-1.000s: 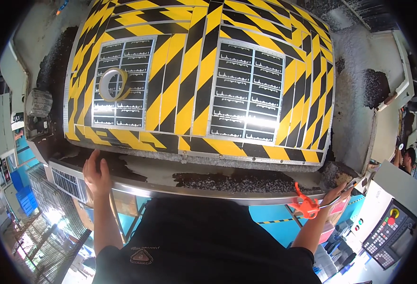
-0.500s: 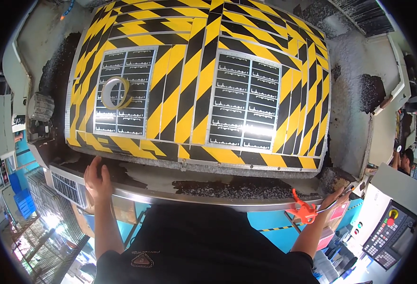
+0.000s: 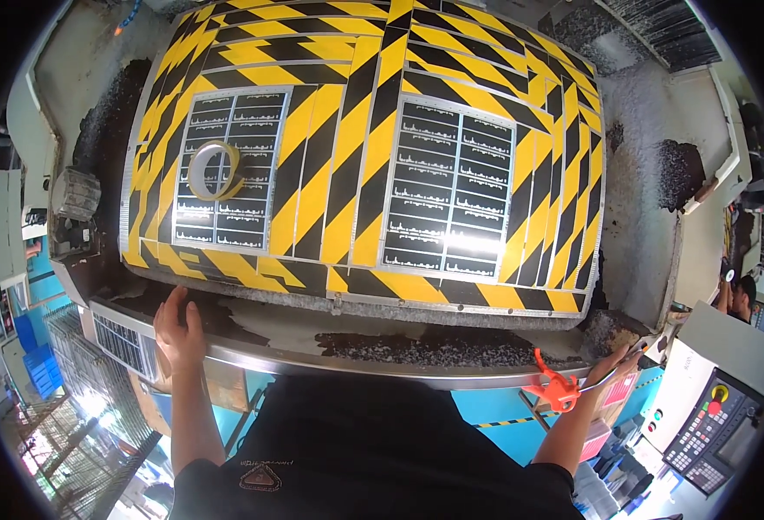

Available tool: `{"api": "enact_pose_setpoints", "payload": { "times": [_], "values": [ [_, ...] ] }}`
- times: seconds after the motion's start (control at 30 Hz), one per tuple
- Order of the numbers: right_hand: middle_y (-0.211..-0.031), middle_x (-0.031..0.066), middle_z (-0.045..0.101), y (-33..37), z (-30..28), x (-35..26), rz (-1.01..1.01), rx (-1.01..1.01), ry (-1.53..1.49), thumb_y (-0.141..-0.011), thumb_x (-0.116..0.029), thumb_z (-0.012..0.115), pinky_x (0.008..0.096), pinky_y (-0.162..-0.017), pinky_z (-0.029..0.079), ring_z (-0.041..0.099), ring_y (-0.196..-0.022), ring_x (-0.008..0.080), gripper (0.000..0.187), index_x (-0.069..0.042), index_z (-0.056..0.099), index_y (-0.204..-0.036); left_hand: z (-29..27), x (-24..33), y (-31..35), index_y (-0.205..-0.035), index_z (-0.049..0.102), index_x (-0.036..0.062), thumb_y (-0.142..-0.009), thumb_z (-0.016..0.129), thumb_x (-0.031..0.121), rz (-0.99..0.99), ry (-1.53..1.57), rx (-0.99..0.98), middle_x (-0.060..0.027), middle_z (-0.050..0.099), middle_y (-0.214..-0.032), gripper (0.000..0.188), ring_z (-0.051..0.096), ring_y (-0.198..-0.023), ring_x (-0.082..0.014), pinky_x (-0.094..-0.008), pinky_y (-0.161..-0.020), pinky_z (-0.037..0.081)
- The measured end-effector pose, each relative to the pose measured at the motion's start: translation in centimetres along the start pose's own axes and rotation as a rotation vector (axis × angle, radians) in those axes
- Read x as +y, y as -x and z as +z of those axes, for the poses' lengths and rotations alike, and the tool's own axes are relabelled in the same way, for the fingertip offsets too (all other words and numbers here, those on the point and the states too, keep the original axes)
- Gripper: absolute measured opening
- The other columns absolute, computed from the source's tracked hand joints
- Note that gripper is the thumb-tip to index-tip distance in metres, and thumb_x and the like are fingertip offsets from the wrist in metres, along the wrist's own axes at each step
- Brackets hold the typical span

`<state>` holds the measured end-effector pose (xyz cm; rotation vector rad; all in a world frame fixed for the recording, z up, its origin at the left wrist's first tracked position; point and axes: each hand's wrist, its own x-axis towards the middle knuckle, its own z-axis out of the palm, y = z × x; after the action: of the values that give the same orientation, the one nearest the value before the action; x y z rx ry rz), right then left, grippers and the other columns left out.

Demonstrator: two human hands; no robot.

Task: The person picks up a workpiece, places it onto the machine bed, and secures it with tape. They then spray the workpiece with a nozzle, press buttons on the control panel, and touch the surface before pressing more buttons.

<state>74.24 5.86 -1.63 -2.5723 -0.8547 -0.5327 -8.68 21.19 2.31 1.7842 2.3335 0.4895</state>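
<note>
1. Orange air gun (image 3: 557, 390) is at the R end of the machine's front edge, body just L of R hand (image 3: 607, 368), over the wrist side.
2. Its thin metal tube (image 3: 597, 382) points R & slightly up in view, running from the body across the hand; long axis slants lower L to upper R. Far tip hard to make out at the fingers.
3. R hand grip: narrow, has the gun by its tube; exact finger wrap partly hidden, can't tell.
4. L hand (image 3: 180, 331): grip wide, fingers straight & loosely apart, pointing away from the person, at L part of the metal rim (image 3: 382, 373). Can't tell how firmly it touches.
5. Tray (image 3: 291, 327) behind the rim: long axis L–R, dark wet patches, pale chips (image 3: 434, 348) mostly toward the R half.
6. Big striped board (image 3: 312, 199), yellow/blk, sits beyond the tray, wider than deep. Holds 2 framed blk plates: L plate (image 3: 234, 217) & R plate (image 3: 451, 186), both w/ white marks, long axes running away from the person.
7. Tape roll (image 3: 197, 173) lies on L plate, its hole showing the plate.
8. Blue crates (image 3: 44, 371) stacked far L; contents too small to tell.
9. Control panel (image 3: 715, 429) lower R, red knob.
</note>
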Motion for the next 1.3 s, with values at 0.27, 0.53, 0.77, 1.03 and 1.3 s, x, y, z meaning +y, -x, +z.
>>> {"api": "enact_pose_setpoints", "payload": {
  "times": [0.27,0.53,0.77,1.03,1.3],
  "values": [
    [-0.147,0.0327,0.045,0.4,-0.7,-2.3,0.007,0.009,0.025,-0.103,-0.045,0.050,0.0511,-0.113,0.035,0.044,-0.135,0.0467,0.071,0.008,0.038,-0.149,-0.2,0.1,0.0,-0.123,0.067,0.0065,-0.092,0.061,0.020,-0.010,0.000,-0.011,-0.0129,0.072,-0.112,0.034,0.064,-0.107,-0.0357,-0.0452,-0.099,0.047],
    [-0.149,0.0294,0.044,1.3,1.2,2.2,0.179,0.221,0.016,-0.102,-0.052,0.048,0.0510,-0.115,0.032,0.041,-0.137,0.0443,0.073,0.002,0.041,-0.150,0.3,-1.4,0.3,-0.122,0.067,0.0044,-0.092,0.062,0.016,-0.018,0.095,-0.015,-0.0138,0.072,-0.113,0.032,0.066,-0.108,-0.0342,-0.0433,-0.097,0.049],
    [-0.118,0.0224,0.061,14.4,2.9,10.3,0.507,-0.402,0.158,-0.101,-0.034,0.048,0.0464,-0.085,0.051,0.063,-0.105,0.0382,0.044,-0.001,0.057,-0.129,0.8,-1.4,0.4,-0.124,0.065,-0.0004,-0.095,0.062,0.013,0.010,0.118,-0.019,-0.0207,0.072,-0.112,0.033,0.070,-0.101,-0.0357,-0.0402,-0.090,0.054],
    [-0.110,0.0181,0.072,32.6,0.5,8.8,0.597,-1.263,-0.268,-0.084,-0.016,0.075,0.0432,-0.078,0.056,0.071,-0.089,0.0266,0.081,-0.015,0.038,-0.156,2.3,-4.9,-1.8,-0.135,0.061,0.0041,-0.093,0.065,0.011,0.162,0.124,-0.135,-0.0174,0.071,-0.119,0.043,0.070,-0.104,-0.0314,-0.0398,-0.088,0.053],
    [-0.125,0.0265,0.063,3.7,-7.1,3.0,-0.032,0.081,-0.035,-0.095,-0.026,0.062,0.0477,-0.100,0.048,0.061,-0.114,0.0432,0.044,0.003,0.061,-0.128,5.1,12.6,-5.2,-0.131,0.062,0.0039,-0.088,0.070,0.013,0.639,0.168,-0.143,-0.0185,0.067,-0.124,0.045,0.062,-0.114,-0.0372,-0.0456,-0.101,0.046]
  ]
}}
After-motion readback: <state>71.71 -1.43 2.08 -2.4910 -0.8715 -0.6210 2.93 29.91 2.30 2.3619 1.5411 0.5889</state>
